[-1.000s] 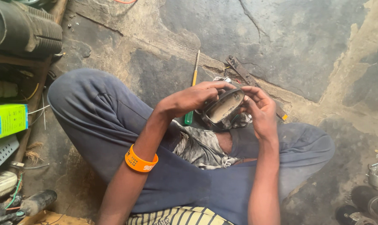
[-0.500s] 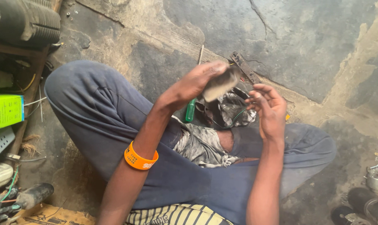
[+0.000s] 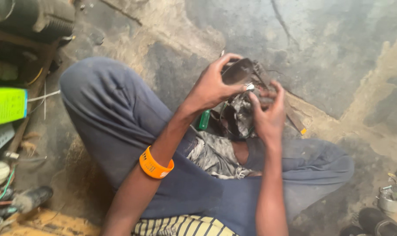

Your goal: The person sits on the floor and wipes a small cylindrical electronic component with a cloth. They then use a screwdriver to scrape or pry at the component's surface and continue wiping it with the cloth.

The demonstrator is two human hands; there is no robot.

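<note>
Lifted and tilted since a moment ago, the dark curved plate [image 3: 237,71] is now held up away from the bundle below, where earlier it was cupped between both hands.

Taken from the largest down: a cracked, stained concrete floor [image 3: 329,48] is seen beneath everything, and crossed legs in dark blue trousers [image 3: 115,118] are spread over it. A torn grey rag [image 3: 216,153] is draped in the lap. On the left forearm an orange wristband [image 3: 154,165] is worn.

The left hand [image 3: 214,87] is raised, its fingers clamped on the plate's edges, thumb below and fingertips curled over the top. The plate looks oval, dull grey-black and slightly glossy, with a paler rim; its finer detail is blurred.

The right hand [image 3: 268,111] is kept just beside it, fingers closed around a small dark part [image 3: 265,99] with a glint of metal [image 3: 249,86] at its tip; what that part is cannot be told.

A green-handled screwdriver [image 3: 203,120] is lying by the knee, partly hidden under the wrist.
</note>
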